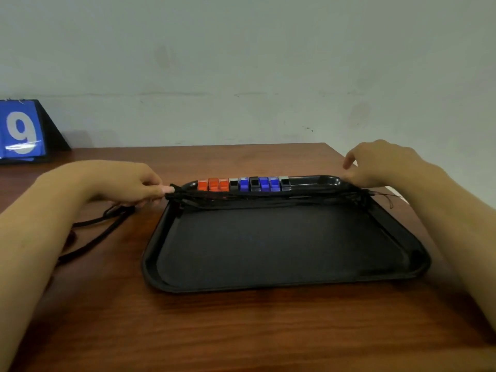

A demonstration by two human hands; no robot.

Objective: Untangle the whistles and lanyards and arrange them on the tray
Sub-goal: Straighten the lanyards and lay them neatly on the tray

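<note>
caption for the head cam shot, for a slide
Both hands, left hand and right hand, straighten black lanyards beneath a row of whistles at the far edge of a black tray.

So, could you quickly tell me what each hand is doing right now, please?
Left hand: closed, pinching the left end of the black lanyards.
Right hand: at their right end, fingers curled; grip cannot be told.

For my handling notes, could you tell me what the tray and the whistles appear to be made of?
Tray: probably moulded plastic, matte black, with a faint sheen along its rounded rim. Whistles: likely hard glossy plastic in red, blue and black, showing bright highlights.
</note>
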